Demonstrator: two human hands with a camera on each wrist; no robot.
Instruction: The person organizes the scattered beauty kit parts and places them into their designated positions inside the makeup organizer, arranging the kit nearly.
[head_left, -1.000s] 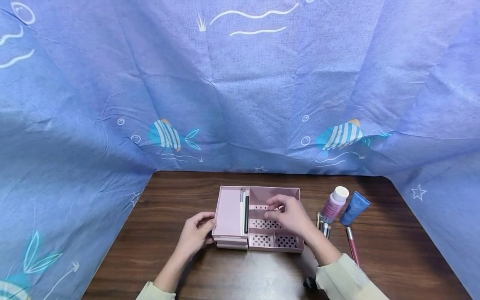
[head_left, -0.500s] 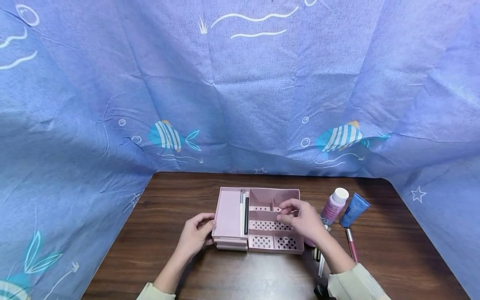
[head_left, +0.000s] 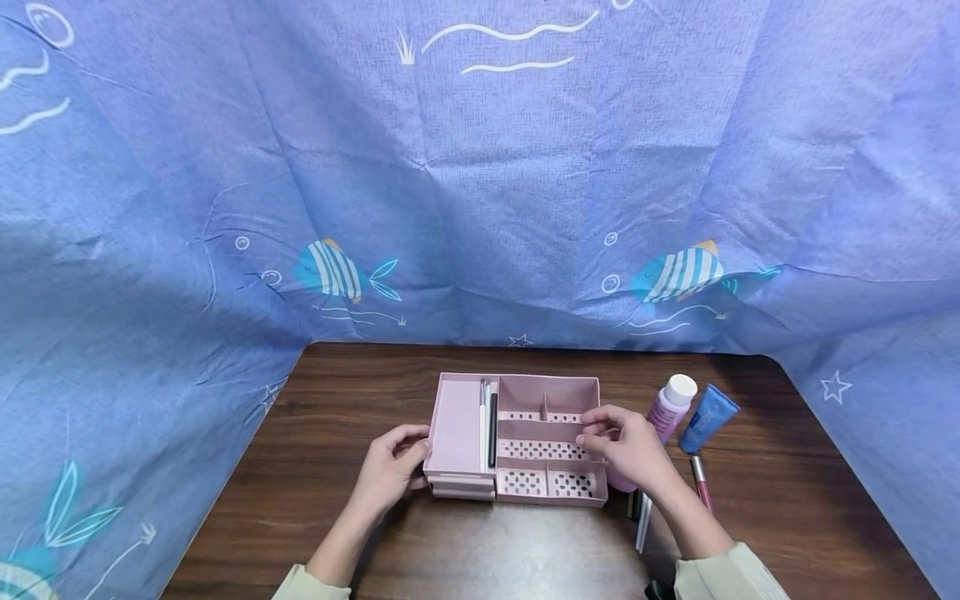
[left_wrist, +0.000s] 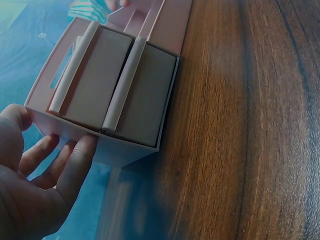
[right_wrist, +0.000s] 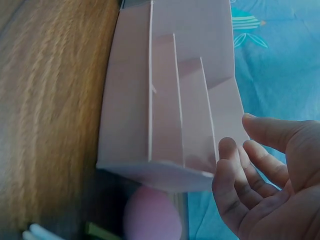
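A pink desktop organizer (head_left: 551, 502) stands mid-table, two drawers (left_wrist: 140, 95) at its front left and open compartments with perforated floors on its right. Slim white and black sticks (head_left: 492, 429) lie in its narrow middle slot. My left hand (head_left: 390, 471) touches the organizer's left side, with the thumb near the top edge and fairly straight fingertips on the wall in the left wrist view. At the opposite side, my right hand (head_left: 628, 446) has its loosely bent fingers right by the right wall, nothing held. A rounded pink sponge (right_wrist: 152, 215) sits beside that wall.
To the right stand a pink bottle with a white cap (head_left: 670, 404) and a blue tube (head_left: 708, 418). A red lip gloss tube (head_left: 702, 483) lies nearer, with brushes (head_left: 642, 525) partly under my right arm. A blue curtain (head_left: 480, 208) backs the table.
My right hand has moved right, from over the rear compartments to the organizer's right wall, uncovering a small divider in the rear row. My left hand has stayed in place.
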